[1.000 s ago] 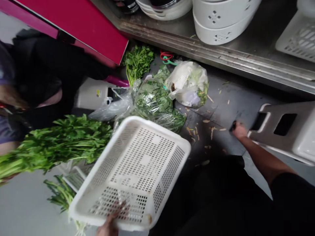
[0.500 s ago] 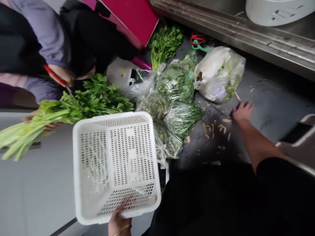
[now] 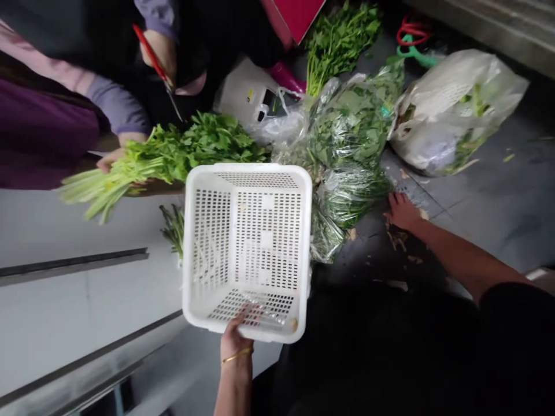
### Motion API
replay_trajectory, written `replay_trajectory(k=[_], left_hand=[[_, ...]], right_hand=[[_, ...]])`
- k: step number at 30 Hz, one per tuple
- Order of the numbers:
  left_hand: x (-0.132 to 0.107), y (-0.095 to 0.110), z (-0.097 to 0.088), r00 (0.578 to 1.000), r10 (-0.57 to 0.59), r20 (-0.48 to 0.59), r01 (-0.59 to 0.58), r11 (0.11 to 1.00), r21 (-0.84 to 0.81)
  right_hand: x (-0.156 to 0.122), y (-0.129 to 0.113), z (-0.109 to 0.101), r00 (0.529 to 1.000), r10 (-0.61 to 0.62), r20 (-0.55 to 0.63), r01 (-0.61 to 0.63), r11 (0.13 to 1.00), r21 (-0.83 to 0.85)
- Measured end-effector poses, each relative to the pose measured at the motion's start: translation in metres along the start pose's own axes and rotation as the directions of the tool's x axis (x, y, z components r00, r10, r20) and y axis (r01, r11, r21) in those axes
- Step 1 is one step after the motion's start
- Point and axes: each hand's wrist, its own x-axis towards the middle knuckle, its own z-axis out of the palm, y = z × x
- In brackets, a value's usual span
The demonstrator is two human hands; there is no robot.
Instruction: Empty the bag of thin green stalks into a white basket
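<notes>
Left hand [image 3: 236,341] clamped on the near rim of a white perforated basket [image 3: 247,242], fingers [image 3: 251,312] curled over the edge and showing through the holes, a thin gold bangle [image 3: 236,355] on the wrist. Basket held tipped, open side up toward the camera, nothing inside. Right hand [image 3: 401,211] stretched out to the right of the basket, palm down on the dark floor [image 3: 477,202], fingers spread flat among pale scraps [image 3: 396,240], gripping nothing. Just right of the basket and touching its far right corner, clear plastic bags of leafy greens [image 3: 351,138]; the right hand's fingertips close beside the lowest of these bags. Farther right of the basket, a white plastic bag [image 3: 451,110] holding greens and trimmings. Beyond the basket, a loose bunch of leafy herbs [image 3: 338,40] on the floor, with red and green scissors [image 3: 411,40] well off to its right. Left of the basket, another person in a purple sleeve [image 3: 117,107] holding a long bunch of green stalks [image 3: 160,159] in one hand, leaves reaching the basket's far left corner, and red-handled scissors [image 3: 158,66] in the other. Under the basket's left edge, a smaller bundle of stems [image 3: 173,228] on a pale grey surface [image 3: 65,300].
</notes>
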Motion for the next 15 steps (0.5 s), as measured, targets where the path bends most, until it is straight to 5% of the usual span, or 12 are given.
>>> replay_trajectory(k=[2,5,8,10,15], left_hand=[[0.0,-0.002,-0.002,1.0,-0.006,0.025,0.006,1.0,-0.008],[0.001,-0.005,-0.007,0.998,-0.036,0.053,0.037,0.999,-0.027],[0.004,-0.009,-0.012,0.994,-0.082,0.072,0.085,0.995,-0.047],[0.005,-0.011,-0.013,0.991,-0.112,0.07,0.115,0.992,-0.055],[0.006,-0.015,-0.013,0.987,-0.139,0.078,0.145,0.987,-0.073]], right_hand=[[0.0,-0.016,0.013,0.998,-0.021,0.052,0.02,1.0,0.009],[-0.035,-0.046,0.04,0.961,-0.226,0.161,0.222,0.974,0.039],[-0.055,-0.081,0.061,0.848,-0.486,0.21,0.47,0.874,0.124],[-0.044,-0.104,0.07,0.793,-0.57,0.215,0.549,0.821,0.155],[-0.006,-0.124,0.083,0.782,-0.582,0.224,0.571,0.813,0.116]])
